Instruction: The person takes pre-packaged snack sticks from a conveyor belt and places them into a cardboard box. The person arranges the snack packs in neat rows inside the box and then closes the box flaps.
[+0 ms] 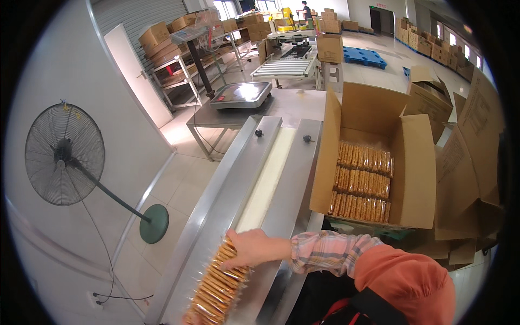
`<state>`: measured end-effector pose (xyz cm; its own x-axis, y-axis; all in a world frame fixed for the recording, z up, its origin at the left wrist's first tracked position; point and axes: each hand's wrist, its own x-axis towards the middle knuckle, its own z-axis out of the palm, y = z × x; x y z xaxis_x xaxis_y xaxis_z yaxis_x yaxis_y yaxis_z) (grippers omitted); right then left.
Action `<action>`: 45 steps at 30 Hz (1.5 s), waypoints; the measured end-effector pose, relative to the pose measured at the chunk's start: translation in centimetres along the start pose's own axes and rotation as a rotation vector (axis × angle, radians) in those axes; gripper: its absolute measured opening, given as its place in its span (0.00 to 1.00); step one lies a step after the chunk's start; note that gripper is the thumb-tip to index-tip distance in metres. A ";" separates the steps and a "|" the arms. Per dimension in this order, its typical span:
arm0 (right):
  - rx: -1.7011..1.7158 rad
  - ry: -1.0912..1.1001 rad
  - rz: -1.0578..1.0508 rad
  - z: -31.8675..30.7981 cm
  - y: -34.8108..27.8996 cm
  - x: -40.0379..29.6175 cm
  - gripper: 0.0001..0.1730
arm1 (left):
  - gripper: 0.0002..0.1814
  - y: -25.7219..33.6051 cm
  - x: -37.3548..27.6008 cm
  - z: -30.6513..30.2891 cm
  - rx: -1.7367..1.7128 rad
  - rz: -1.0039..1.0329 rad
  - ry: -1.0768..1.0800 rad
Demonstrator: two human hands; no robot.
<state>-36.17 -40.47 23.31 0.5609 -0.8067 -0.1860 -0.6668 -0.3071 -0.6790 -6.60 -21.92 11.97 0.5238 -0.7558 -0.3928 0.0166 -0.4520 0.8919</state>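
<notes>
A row of clear-wrapped biscuit packs [219, 284] lies along the near end of a steel conveyor channel [211, 221]. My right hand [250, 248], in a plaid cuff, grips the far end of the row, thumb and fingers around it. Of my left hand [194, 319] only some fingertips show at the bottom edge, against the row's near end; the rest is out of view. To the right stands an open cardboard box [417, 170] holding several rows of similar wrapped packs [361, 182]. A pale belt [266, 183] runs down the middle of the channel.
Beyond the channel, a platform scale [241, 95] stands on a steel table [302, 105]. A standing fan [65, 154] is at the left by the wall. Open cartons [467, 162] crowd the right side. Farther off are a roller conveyor [284, 68], a blue pallet [364, 57] and a person [306, 11].
</notes>
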 end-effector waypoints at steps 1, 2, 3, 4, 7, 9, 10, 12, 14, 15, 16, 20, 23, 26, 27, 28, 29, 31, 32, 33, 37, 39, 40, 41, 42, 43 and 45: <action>-0.057 -0.063 0.006 1.1 1.2 -0.3 0.55 | 0.28 -0.8 -0.5 0.1 0.063 -0.081 -0.042; -0.111 -0.128 0.031 3.4 3.8 -0.4 0.55 | 0.29 -1.6 -1.1 0.9 0.132 -0.172 -0.100; -0.162 -0.203 0.050 5.4 5.7 -0.6 0.54 | 0.37 -3.2 -3.1 2.8 0.145 -0.035 -0.069; -0.156 -0.150 0.041 6.2 5.8 -0.8 0.54 | 0.40 -4.6 -2.7 2.2 0.123 0.031 -0.084; -0.138 -0.080 0.052 7.3 6.2 -1.2 0.53 | 0.41 -6.5 -1.7 1.7 0.032 0.035 -0.059; -0.121 -0.116 0.085 6.5 6.1 -1.0 0.52 | 0.40 -7.6 0.3 1.2 -0.025 -0.010 -0.094; -0.094 -0.115 0.098 6.1 5.8 -1.1 0.53 | 0.39 -9.3 2.3 0.1 -0.044 -0.025 -0.139; -0.047 -0.120 0.136 5.4 5.6 -2.0 0.53 | 0.39 -10.0 2.4 0.2 -0.052 0.016 -0.146; 0.083 0.057 0.063 5.4 5.6 -2.4 0.54 | 0.40 -6.2 -0.8 1.6 -0.018 0.140 -0.043; 0.140 0.138 0.036 5.3 5.6 -3.2 0.54 | 0.41 -4.8 -2.2 1.9 0.009 0.292 -0.021; 0.215 0.180 0.009 5.3 5.4 -3.8 0.55 | 0.42 -3.5 -4.0 1.7 0.046 0.431 0.011; 0.356 0.383 -0.256 6.0 7.4 -5.0 0.55 | 0.47 -2.5 -6.8 3.4 -0.223 0.601 0.040; 0.460 0.353 -0.254 10.7 14.8 -4.4 0.56 | 0.47 -7.1 -5.5 6.6 0.241 0.601 0.141; 0.450 0.366 -0.323 10.2 15.5 -4.7 0.54 | 0.44 -4.8 -6.1 7.4 0.126 0.621 0.131; 0.429 0.322 -0.316 9.9 15.8 -5.3 0.55 | 0.44 -5.2 -6.6 7.2 0.163 0.621 0.132; 0.408 0.281 -0.305 9.8 16.2 -5.8 0.55 | 0.44 -5.9 -7.0 7.0 0.200 0.620 0.127; 0.387 0.258 -0.297 9.0 15.6 -5.3 0.55 | 0.44 -5.3 -6.8 6.6 0.240 0.632 0.113; 0.184 0.214 -0.339 6.6 13.6 -5.5 0.59 | 0.49 -2.5 -7.8 5.2 0.496 0.689 0.100; 0.082 0.196 -0.352 5.3 12.6 -5.7 0.62 | 0.51 -1.4 -7.8 4.8 0.528 0.687 0.060; 0.061 0.170 -0.386 3.5 11.3 -6.1 0.63 | 0.53 0.3 -8.7 4.8 0.574 0.684 0.037; -0.260 0.044 -0.362 3.1 6.4 -5.9 0.66 | 0.59 4.4 -8.5 6.0 0.767 0.596 -0.104; -0.414 0.046 -0.321 4.8 4.6 -5.6 0.62 | 0.57 5.6 -8.3 6.9 0.952 0.538 -0.167; -0.448 0.095 -0.316 6.3 4.3 -5.7 0.59 | 0.55 4.9 -7.6 6.8 0.984 0.588 -0.130; -0.487 0.149 -0.311 7.5 4.1 -5.7 0.56 | 0.53 3.3 -6.7 6.4 1.011 0.647 -0.090; -0.469 0.180 -0.322 8.4 4.2 -5.5 0.52 | 0.51 2.2 -6.1 6.1 1.037 0.707 -0.053; -0.460 0.221 -0.313 8.7 4.8 -5.5 0.48 | 0.50 2.2 -5.9 6.5 0.999 0.718 -0.036; -0.419 0.331 -0.331 9.2 5.9 -6.1 0.42 | 0.49 1.2 -6.6 7.4 0.921 0.743 0.048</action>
<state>-39.03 -32.73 13.92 0.6336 -0.7281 0.2618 -0.6570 -0.6850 -0.3149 -16.31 -20.95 13.96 0.1781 -0.9675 0.1797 -0.9149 -0.0955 0.3923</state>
